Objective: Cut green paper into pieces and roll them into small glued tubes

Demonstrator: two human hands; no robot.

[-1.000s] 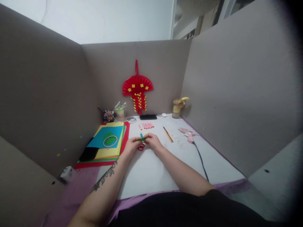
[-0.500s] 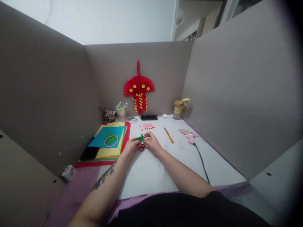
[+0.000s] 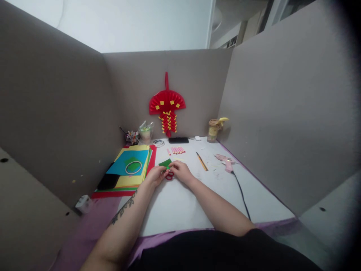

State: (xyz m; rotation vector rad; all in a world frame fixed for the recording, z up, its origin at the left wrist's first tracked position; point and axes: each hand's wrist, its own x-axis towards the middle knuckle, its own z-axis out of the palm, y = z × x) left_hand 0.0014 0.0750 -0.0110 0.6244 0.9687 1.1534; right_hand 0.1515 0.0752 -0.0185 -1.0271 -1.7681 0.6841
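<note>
Close together over the middle of the white table top, both hands work on a small piece of green paper (image 3: 165,163). My left hand (image 3: 158,175) pinches it from the left side. With bent fingers, my right hand (image 3: 180,170) grips its lower right edge; the fingertips partly hide the paper. Just beneath the hands show the red handles of a pair of scissors (image 3: 169,175), whose blades are covered. Beyond the hands lie several small pink paper rolls (image 3: 178,150) with pale yellow ends.
Coloured paper sheets (image 3: 128,182) with a tape ring (image 3: 133,168) are stacked at left. A yellow craft knife (image 3: 202,162) and a pink glue gun (image 3: 226,162) with a black cord lie right. Behind stand a phone (image 3: 178,140), a cup (image 3: 213,131) and a red paper ornament (image 3: 167,103).
The green paper has turned in my fingers, and its flat face now shows above my left hand. Both hands stay almost in place. The view has shifted slightly.
</note>
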